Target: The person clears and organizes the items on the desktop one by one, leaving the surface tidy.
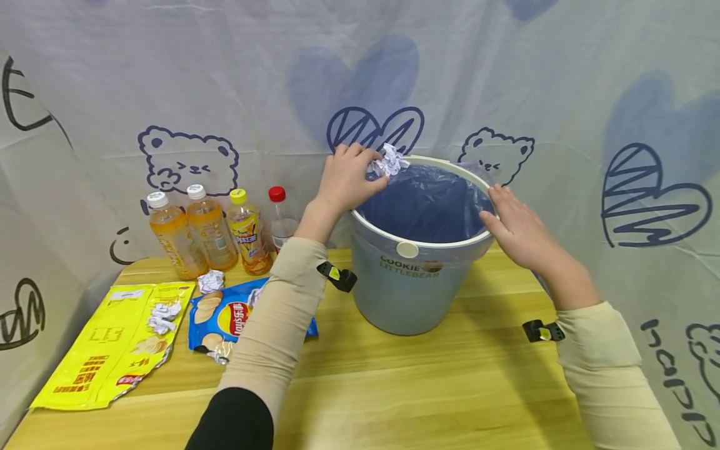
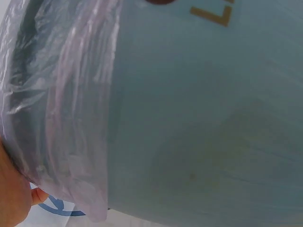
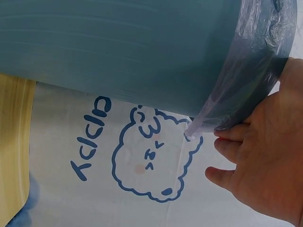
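In the head view my left hand pinches a crumpled white paper ball over the left part of a trash bin's rim. The grey-blue trash bin stands upright, lined with a clear plastic bag folded over its cream rim. My right hand rests against the right side of that rim, its fingers fairly straight. The right wrist view shows the loose fingers of this hand beside the bagged edge. Only part of my left hand shows in the left wrist view, and the paper is hidden there.
Several capped bottles stand at the back left of the wooden table. Nearer lie a yellow chip bag with crumpled paper on it, a blue chip bag and another paper ball. A printed curtain hangs behind.
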Tool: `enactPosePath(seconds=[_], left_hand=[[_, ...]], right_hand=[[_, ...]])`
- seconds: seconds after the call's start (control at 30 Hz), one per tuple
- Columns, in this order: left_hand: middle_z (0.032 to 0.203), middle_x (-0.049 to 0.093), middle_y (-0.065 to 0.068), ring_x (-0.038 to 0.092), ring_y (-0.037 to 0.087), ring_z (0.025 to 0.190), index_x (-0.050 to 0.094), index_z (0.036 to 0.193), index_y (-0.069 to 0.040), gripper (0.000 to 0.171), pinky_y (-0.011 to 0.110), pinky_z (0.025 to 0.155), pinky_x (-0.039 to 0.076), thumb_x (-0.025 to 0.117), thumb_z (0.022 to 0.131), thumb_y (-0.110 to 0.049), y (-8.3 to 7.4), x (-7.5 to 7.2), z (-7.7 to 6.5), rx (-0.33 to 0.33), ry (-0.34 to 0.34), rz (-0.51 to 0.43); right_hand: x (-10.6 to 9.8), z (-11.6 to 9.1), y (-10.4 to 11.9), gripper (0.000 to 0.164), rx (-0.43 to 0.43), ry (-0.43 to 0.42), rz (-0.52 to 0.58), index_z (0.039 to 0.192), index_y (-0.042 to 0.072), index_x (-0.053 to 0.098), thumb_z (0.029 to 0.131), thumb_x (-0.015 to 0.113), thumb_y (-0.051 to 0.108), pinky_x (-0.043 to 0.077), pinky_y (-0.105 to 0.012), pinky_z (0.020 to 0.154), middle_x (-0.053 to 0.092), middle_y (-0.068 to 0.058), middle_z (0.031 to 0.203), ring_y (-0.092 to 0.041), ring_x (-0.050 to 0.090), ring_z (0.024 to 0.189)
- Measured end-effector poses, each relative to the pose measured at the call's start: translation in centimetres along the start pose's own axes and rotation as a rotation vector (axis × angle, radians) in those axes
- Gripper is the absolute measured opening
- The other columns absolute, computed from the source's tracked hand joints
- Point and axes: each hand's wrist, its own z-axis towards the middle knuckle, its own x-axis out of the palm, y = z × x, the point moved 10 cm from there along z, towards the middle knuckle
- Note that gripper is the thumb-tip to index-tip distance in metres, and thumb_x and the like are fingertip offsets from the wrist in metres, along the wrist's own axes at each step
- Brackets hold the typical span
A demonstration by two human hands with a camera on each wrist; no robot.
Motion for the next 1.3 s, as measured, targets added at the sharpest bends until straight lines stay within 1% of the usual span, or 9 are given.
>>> enactPosePath(seconds=[0.13, 0.33, 0.6, 0.73, 0.87, 1.0, 1.13, 1.3], left_hand=[[0.13, 0.056, 0.005, 0.045, 0.028, 0.121, 0.058, 0.132, -0.022, 0.049, 0.047, 0.093, 0.041, 0.059, 0.092, -0.049, 0.0, 0.0, 0.0, -0.001, 0.004, -0.012], [0.119, 0.058, 0.004, 0.045, 0.026, 0.113, 0.056, 0.133, -0.022, 0.048, 0.044, 0.088, 0.039, 0.06, 0.092, -0.047, 0.0, -0.1, -0.2, 0.001, 0.001, -0.04], [0.12, 0.058, 0.005, 0.046, 0.026, 0.114, 0.056, 0.133, -0.022, 0.047, 0.045, 0.09, 0.039, 0.06, 0.093, -0.046, 0.2, 0.0, -0.3, -0.004, -0.006, -0.061], [0.122, 0.057, 0.005, 0.046, 0.027, 0.115, 0.057, 0.131, -0.023, 0.045, 0.045, 0.09, 0.039, 0.06, 0.092, -0.046, 0.3, -0.2, -0.4, -0.017, -0.026, -0.068], [0.125, 0.057, 0.004, 0.046, 0.028, 0.117, 0.06, 0.129, -0.024, 0.043, 0.046, 0.09, 0.04, 0.057, 0.093, -0.048, 0.4, -0.5, -0.6, -0.029, -0.059, -0.032], [0.124, 0.057, 0.004, 0.047, 0.029, 0.115, 0.062, 0.124, -0.024, 0.04, 0.046, 0.09, 0.039, 0.054, 0.094, -0.049, 0.6, -1.1, -1.0, -0.046, -0.099, -0.001], [0.123, 0.057, 0.005, 0.047, 0.029, 0.113, 0.063, 0.122, -0.022, 0.039, 0.047, 0.091, 0.039, 0.053, 0.094, -0.047, 1.1, -1.7, -1.6, -0.073, -0.127, 0.005], [0.124, 0.057, 0.005, 0.047, 0.029, 0.114, 0.063, 0.123, -0.022, 0.038, 0.046, 0.09, 0.039, 0.053, 0.095, -0.046, 1.7, -2.1, -2.6, -0.089, -0.132, -0.001]], right_hand=[[-0.1, 0.0, 0.0, 0.069, -0.003, -0.006, 0.003, 0.155, -0.002, 0.01, 0.105, 0.022, 0.044, 0.006, -0.062, 0.118, 0.006, -0.025, 0.162, -0.042, 0.001, 0.151], [-0.1, 0.0, 0.0, 0.069, -0.005, -0.009, 0.003, 0.154, -0.003, 0.01, 0.105, 0.021, 0.044, 0.006, -0.061, 0.119, 0.006, -0.025, 0.162, -0.043, 0.002, 0.15], [-0.1, 0.0, 0.0, 0.069, 0.001, -0.009, -0.002, 0.154, -0.002, 0.01, 0.105, 0.021, 0.044, 0.006, -0.061, 0.119, 0.006, -0.025, 0.162, -0.043, 0.002, 0.151], [0.0, 0.0, -0.1, 0.068, 0.005, -0.006, -0.002, 0.155, -0.002, 0.009, 0.105, 0.021, 0.044, 0.006, -0.061, 0.119, 0.006, -0.024, 0.162, -0.043, 0.002, 0.151], [0.1, 0.0, -0.1, 0.068, 0.007, -0.003, -0.001, 0.155, -0.001, 0.009, 0.105, 0.021, 0.044, 0.006, -0.062, 0.118, 0.005, -0.024, 0.162, -0.042, 0.001, 0.151], [0.1, 0.0, -0.1, 0.069, 0.002, -0.007, -0.002, 0.155, -0.002, 0.009, 0.105, 0.021, 0.044, 0.006, -0.061, 0.118, 0.005, -0.024, 0.162, -0.043, 0.002, 0.151], [0.1, 0.0, -0.1, 0.069, -0.004, -0.011, -0.006, 0.155, -0.002, 0.01, 0.105, 0.021, 0.044, 0.006, -0.061, 0.118, 0.006, -0.025, 0.162, -0.043, 0.002, 0.15], [0.1, -0.1, 0.0, 0.068, -0.004, -0.01, -0.005, 0.154, -0.002, 0.01, 0.105, 0.021, 0.043, 0.007, -0.062, 0.118, 0.006, -0.025, 0.161, -0.044, 0.003, 0.15]])
